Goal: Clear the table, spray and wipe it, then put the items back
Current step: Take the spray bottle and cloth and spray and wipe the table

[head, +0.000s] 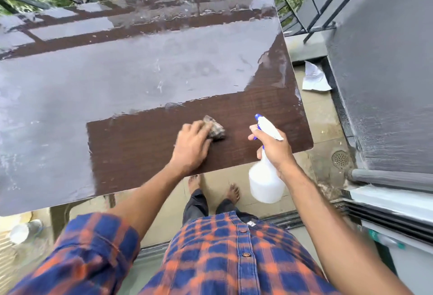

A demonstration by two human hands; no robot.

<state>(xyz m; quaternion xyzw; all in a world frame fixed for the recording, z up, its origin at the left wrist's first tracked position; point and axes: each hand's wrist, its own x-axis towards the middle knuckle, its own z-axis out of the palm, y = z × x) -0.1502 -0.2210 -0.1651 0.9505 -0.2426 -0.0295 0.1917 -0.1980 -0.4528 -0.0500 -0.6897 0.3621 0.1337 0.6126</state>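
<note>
On table, L hand curls fingers over rag; R hand grips spray bottle, contents unclear.

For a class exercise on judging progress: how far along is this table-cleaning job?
Done: the brown wood-grain table bears no items and shows a wet sheen. In hand: the left hand presses a crumpled brownish cloth on it; the right hand grips a white spray bottle with a blue trigger. Left: finishing the wipe, then putting things back.
</note>
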